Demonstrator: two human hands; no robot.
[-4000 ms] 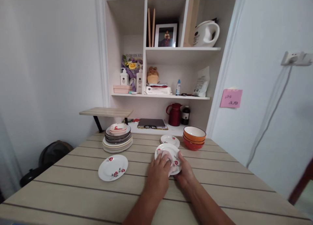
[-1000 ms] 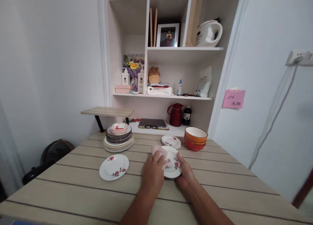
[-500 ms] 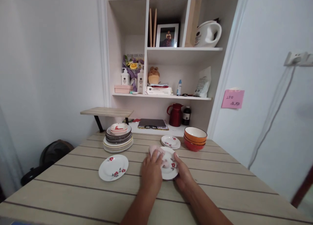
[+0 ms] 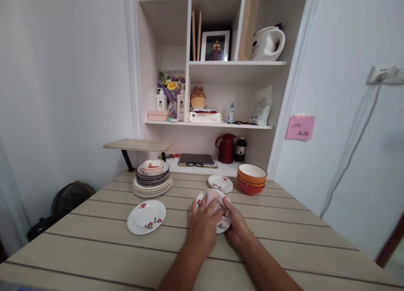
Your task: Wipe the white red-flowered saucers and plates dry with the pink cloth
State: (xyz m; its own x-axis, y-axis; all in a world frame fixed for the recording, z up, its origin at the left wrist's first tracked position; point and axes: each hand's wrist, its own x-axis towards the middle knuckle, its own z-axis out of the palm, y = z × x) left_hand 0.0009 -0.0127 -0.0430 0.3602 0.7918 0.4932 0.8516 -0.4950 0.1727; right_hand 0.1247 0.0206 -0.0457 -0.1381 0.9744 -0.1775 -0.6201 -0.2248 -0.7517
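A small white plate with red flowers is tilted up in front of me, its right edge gripped by my right hand. My left hand presses a pale pink cloth against the plate's face, fingers bent over the cloth. Cloth and fingers cover most of the plate's middle. To the left, a larger plate with the same flowers lies flat on the table. Just behind my hands sits a short stack of small flowered plates.
A tall stack of plates topped by small dishes stands at the back left, beside a low wooden riser. Orange and red bowls are nested at the back right. Behind the table, a red jug and dark bottle stand on the shelf.
My left hand and the cloth have moved right, from the plate's left edge across its middle. The plate has turned, so a flower now shows at its upper left. My right hand stays on its edge.
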